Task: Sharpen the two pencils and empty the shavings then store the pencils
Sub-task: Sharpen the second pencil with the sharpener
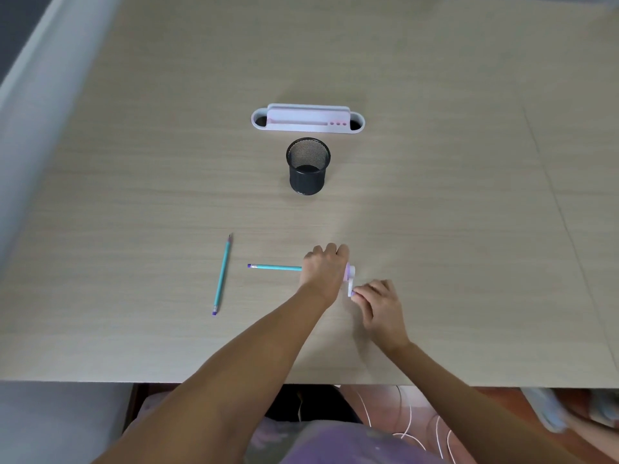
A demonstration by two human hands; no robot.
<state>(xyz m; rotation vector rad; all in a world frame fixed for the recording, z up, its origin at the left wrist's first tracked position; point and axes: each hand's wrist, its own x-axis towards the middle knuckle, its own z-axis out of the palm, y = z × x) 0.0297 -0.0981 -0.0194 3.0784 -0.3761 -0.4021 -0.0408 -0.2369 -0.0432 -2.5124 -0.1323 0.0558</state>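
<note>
My left hand (325, 269) covers a small white and pink sharpener (350, 272) on the wooden table (134, 195), pressing it down. A teal pencil (274, 267) with a purple end sticks out to the left from under that hand, its tip hidden inside the sharpener. My right hand (378, 306) pinches the sharpener's crank handle (351, 291) at its right side. A second teal pencil (222, 274) lies loose further left, point facing away from me.
A black mesh cup (308, 165) stands at the table's middle. Behind it sits a white desk organiser (307, 118) with slots and end wells. The table's front edge runs just below my forearms; white cables hang beneath it.
</note>
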